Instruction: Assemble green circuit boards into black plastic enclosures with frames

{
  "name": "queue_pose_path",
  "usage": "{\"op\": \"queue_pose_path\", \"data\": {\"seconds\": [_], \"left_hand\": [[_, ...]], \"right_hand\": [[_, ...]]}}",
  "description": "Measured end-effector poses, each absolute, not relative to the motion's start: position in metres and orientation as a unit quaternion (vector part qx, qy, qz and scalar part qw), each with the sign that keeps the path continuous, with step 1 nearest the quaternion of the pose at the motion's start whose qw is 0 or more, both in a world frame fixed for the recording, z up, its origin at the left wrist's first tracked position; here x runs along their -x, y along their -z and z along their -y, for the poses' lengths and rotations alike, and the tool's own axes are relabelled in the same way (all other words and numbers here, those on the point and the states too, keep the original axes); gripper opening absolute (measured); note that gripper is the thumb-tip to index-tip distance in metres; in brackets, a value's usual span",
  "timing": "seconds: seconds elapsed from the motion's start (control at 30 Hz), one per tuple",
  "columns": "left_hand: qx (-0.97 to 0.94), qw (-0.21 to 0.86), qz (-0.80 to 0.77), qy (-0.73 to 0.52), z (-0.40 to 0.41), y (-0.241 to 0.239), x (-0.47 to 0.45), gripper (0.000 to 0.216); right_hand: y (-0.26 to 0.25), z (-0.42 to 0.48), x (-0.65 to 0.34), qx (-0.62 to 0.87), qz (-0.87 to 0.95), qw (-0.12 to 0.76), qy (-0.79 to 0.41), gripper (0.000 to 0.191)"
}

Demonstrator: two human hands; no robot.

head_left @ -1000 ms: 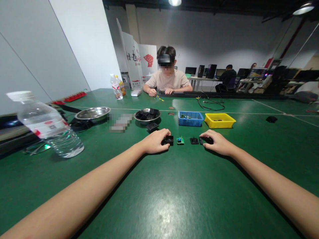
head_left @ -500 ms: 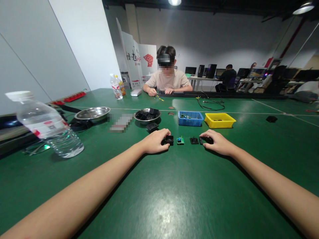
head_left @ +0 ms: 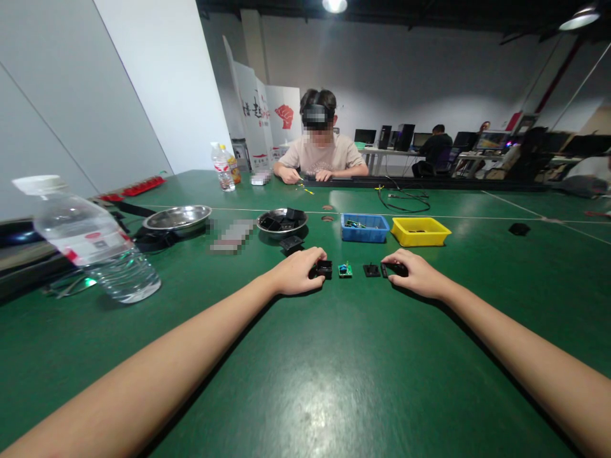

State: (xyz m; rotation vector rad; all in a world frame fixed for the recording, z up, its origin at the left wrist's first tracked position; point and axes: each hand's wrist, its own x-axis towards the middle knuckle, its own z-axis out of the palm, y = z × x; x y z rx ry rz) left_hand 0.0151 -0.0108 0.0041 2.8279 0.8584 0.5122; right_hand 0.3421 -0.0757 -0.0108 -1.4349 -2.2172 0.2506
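My left hand [head_left: 300,272] rests on the green table with thumb and fingers curved around an open black plastic housing [head_left: 325,270]. Just right of that housing lies a small green circuit board [head_left: 345,271] with a blue component on it. Beside the board is a flat black plastic cover [head_left: 371,271] with thin upright pins. My right hand [head_left: 414,273] is closed at the right end of this row, its thumb and fingertips at either end of a small narrow black part [head_left: 384,270]. The palm side of each hand is partly hidden.
Behind the row stand a steel bowl [head_left: 267,233] of black parts, a blue bin [head_left: 365,235] and a yellow bin [head_left: 421,240]. A black piece [head_left: 291,244] lies by my left hand. A water bottle [head_left: 90,242] leans at left. A person [head_left: 322,152] sits opposite.
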Motion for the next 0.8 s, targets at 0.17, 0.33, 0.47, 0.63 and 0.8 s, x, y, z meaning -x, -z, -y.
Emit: {"op": "queue_pose_path", "data": {"seconds": [0.17,0.33,0.47,0.63,0.8], "left_hand": [[-0.94,0.074,-0.285,-0.172,0.0111,-0.004,-0.0149,0.025],[-0.939,0.077,-0.285,-0.175,0.0119,-0.0048,-0.0151,0.024],[-0.939,0.081,-0.285,-0.173,0.012,-0.0052,-0.0153,0.024],[-0.938,0.082,-0.286,-0.176,0.0118,-0.0047,-0.0154,0.024],[-0.938,0.085,-0.286,-0.175,0.0114,-0.0043,-0.0154,0.024]], "right_hand": [[0.0107,0.0755,-0.3422,0.524,0.811,0.242,-0.093,0.031],[0.0109,0.0752,-0.3424,0.525,0.81,0.247,-0.093,0.031],[0.0107,0.0753,-0.3422,0.526,0.81,0.243,-0.092,0.032],[0.0106,0.0753,-0.3422,0.525,0.81,0.246,-0.092,0.032],[0.0106,0.0751,-0.3425,0.527,0.809,0.243,-0.091,0.031]]}}
